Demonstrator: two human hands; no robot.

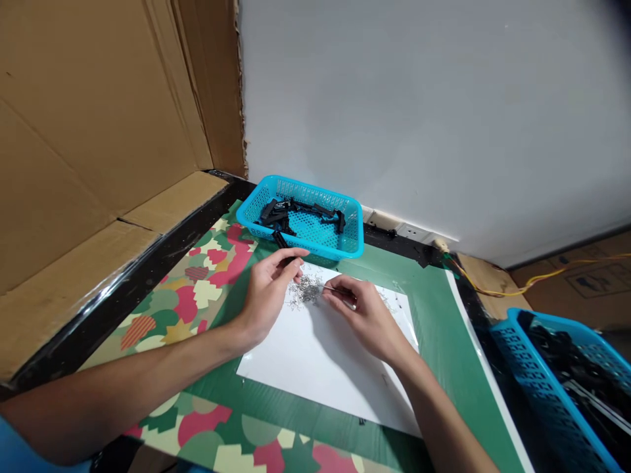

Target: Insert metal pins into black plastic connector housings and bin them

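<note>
A heap of small silvery metal parts [306,289] lies on a white sheet [325,358] at the middle of the table. My left hand [269,289] rests beside the heap, fingers curled around a small black part that barely shows. My right hand [362,309] is on the heap's other side and pinches a thin metal tool, like tweezers [335,289], whose tip reaches into the parts. Just beyond my hands stands a blue mesh basket [355,243] with several black plastic pieces [286,213] in it.
The table has a green mat [438,309] and a patterned cover [197,289]. Cardboard walls [98,131] rise at the left. A second blue basket [537,387] of black parts sits at the right. A yellow cable [532,282] runs from a wall socket strip [409,231].
</note>
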